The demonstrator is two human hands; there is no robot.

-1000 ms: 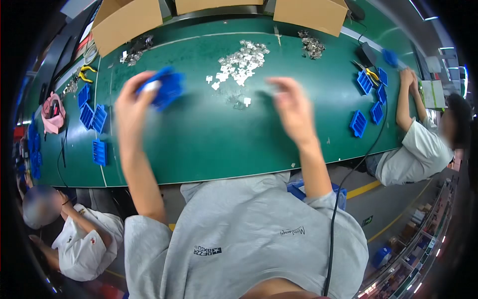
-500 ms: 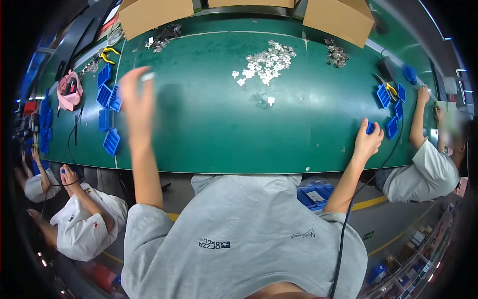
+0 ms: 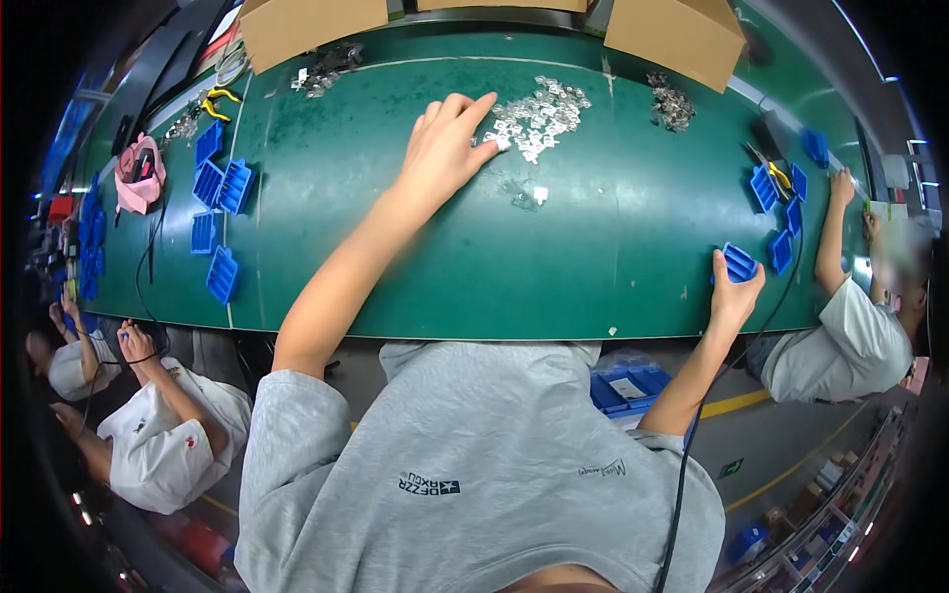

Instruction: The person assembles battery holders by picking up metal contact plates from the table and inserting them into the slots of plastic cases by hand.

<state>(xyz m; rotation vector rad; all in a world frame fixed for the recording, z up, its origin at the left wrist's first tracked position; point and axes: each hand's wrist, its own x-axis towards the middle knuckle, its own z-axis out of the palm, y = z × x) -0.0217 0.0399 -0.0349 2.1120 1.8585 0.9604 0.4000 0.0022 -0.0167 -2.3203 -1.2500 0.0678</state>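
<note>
At the left edge of a pile of small clear and whitish pieces (image 3: 539, 119), my left hand (image 3: 445, 148) reaches forward over the table. Its thumb and index finger are spread apart, and something white shows at the thumb tip. Whether the fingertips touch the pieces, I cannot tell. My right hand (image 3: 733, 295) grips a small blue compartment tray (image 3: 739, 263) near the table's front right, with the tray's divided side showing. One loose white piece (image 3: 541, 195) lies in front of the pile.
Several blue trays (image 3: 235, 186) sit on the left, with yellow-handled pliers (image 3: 215, 103) behind. More blue trays (image 3: 763, 188) and pliers (image 3: 779, 178) are on the right. Dark piles (image 3: 672, 104) and cardboard boxes (image 3: 677, 40) stand at the back. A cable (image 3: 682, 494) hangs beside my right arm. Co-workers sit on both sides.
My left hand has swung from beside the left trays to the pile's left edge. In my right hand the blue tray now shows more of its compartments.
</note>
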